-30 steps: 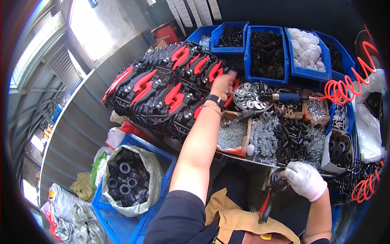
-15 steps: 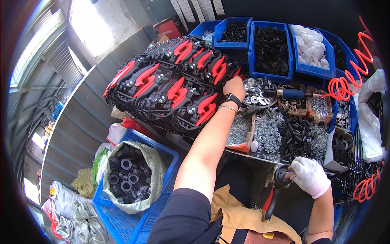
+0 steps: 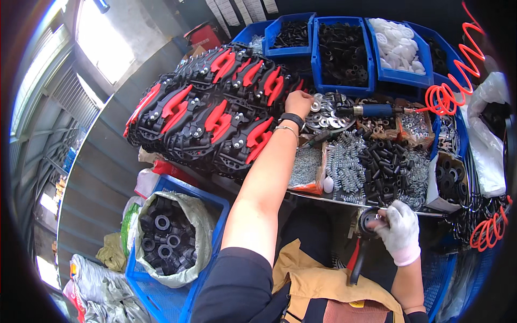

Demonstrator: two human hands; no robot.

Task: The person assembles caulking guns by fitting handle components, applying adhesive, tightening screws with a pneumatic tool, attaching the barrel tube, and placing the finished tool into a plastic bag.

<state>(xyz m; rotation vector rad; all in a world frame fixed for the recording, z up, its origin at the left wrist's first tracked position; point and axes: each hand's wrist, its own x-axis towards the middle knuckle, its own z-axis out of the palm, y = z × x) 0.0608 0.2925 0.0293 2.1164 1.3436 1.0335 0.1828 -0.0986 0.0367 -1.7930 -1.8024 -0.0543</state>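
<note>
My bare left hand, with a dark band at the wrist, reaches to a heap of flat metal washers at its left edge. Its fingers are drawn together, and what lies between the fingertips is too small to make out. My right hand, in a pale glove, has its fingers closed on a round black wheel-like part just below the bench's front edge. A black curved lever and a red piece hang below that part. Stacked black-and-red buckle-like assemblies stand left of my left hand.
Blue bins of black and white parts line the back. A blue power tool with a coiled red hose lies on the bench, behind springs and black sleeves. At left, a sack of black rings sits in a blue crate.
My left hand has come off the right end of the stacked assemblies to the washers' edge. My right hand stays at the round black part, its fingers turned more upright. The view has shifted slightly.
</note>
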